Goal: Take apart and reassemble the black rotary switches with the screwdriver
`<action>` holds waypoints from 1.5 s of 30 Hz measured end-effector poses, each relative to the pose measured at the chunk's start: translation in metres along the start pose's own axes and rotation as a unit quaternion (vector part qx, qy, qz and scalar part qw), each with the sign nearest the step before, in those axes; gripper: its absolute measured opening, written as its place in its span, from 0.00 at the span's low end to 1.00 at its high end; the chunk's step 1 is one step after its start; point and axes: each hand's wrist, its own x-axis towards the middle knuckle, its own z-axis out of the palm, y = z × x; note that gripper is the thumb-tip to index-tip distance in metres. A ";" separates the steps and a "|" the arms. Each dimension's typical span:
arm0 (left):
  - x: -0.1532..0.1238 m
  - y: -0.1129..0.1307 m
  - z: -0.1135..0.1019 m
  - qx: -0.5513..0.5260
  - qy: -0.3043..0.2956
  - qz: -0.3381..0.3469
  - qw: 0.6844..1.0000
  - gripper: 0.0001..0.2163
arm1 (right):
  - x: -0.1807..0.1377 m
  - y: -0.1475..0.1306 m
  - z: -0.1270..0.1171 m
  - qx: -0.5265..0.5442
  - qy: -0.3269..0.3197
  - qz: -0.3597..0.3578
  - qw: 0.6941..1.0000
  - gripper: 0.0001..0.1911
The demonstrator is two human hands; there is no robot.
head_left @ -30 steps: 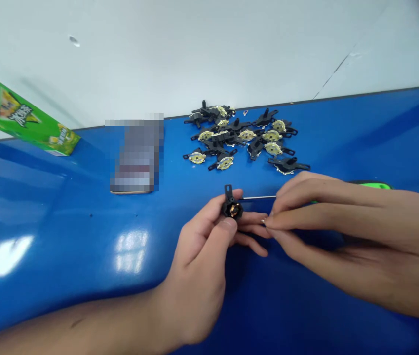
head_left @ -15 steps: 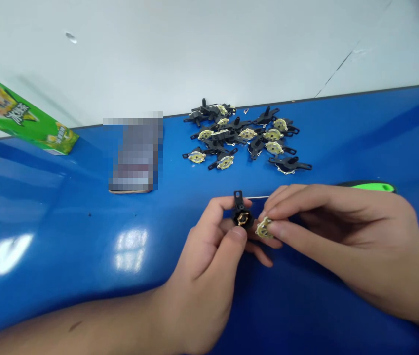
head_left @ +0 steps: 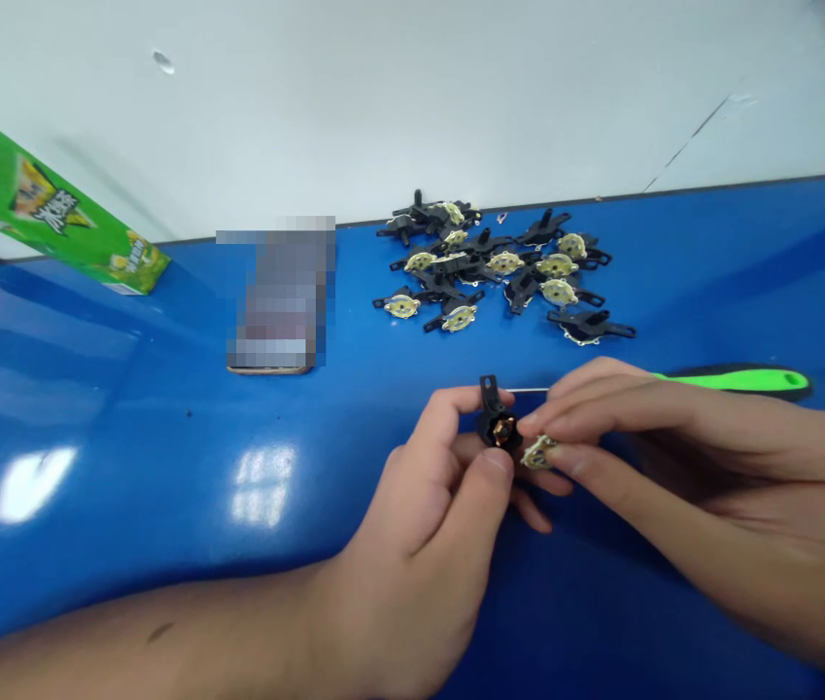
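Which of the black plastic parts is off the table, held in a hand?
The black plastic part pinched in the left hand, its copper-coloured centre showing. The others lie in a pile on the blue table.

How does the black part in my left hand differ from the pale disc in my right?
The black plastic part is dark with an upright tab; the pale yellow disc is rounded, without one. The left hand grips the part; the right hand pinches the disc. Both match pieces in the pile.
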 end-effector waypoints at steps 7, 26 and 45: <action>0.002 -0.002 0.000 0.011 -0.006 0.001 1.000 0.12 | -0.001 0.003 -0.001 -0.038 0.009 -0.017 0.999 0.09; -0.001 0.001 -0.002 0.110 -0.024 0.002 0.994 0.15 | -0.002 0.007 -0.009 -0.097 -0.038 -0.056 0.993 0.11; 0.003 0.003 0.003 0.044 -0.033 -0.024 0.998 0.15 | 0.009 0.008 -0.004 0.052 0.013 0.029 0.998 0.08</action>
